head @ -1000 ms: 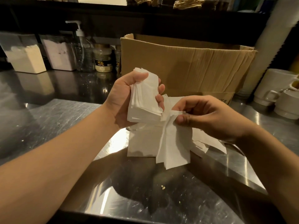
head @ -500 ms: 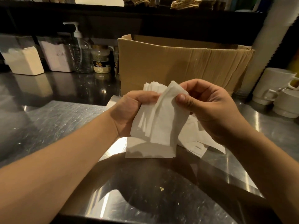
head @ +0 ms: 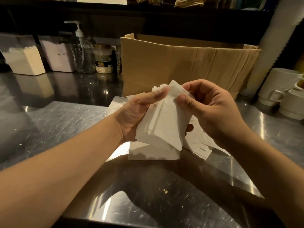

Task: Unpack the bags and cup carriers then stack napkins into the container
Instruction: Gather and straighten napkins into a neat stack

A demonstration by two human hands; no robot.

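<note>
both hands hold one stack (head: pixel 162 119) of white napkins above the counter (head: pixel 65 122), just in front of the box (head: pixel 185 63); left hand (head: pixel 136 112) cups the stack from its left side, thumb laid across the upper edge, fingers curled round behind, one fingertip showing at the stack's lower right; right hand (head: pixel 209 109) grips the stack's upper right corner, thumb pressed on the front sheet, fingers curled behind; the sheets in the stack are fanned, edges not flush, the stack tilted with its top towards the box; more napkins (head: pixel 151 152) lie flat on the counter directly under the held stack, in front of the box; further loose sheets (head: pixel 202 148) lie spread on the counter below the right hand, overlapping, also in front of the box; the box is brown cardboard, open at the top, standing on the counter; left of the box stand a jar (head: pixel 103 59) with a pale label, a clear pump bottle (head: pixel 82 51), and two tubs (head: pixel 24 61) with pale contents; right of the box are white cups (head: pixel 283 92), stacked, handles towards the box; the counter is scratched steel, reflective; a few crumbs (head: pixel 165 192) lie on it, well in front of the box.
</note>
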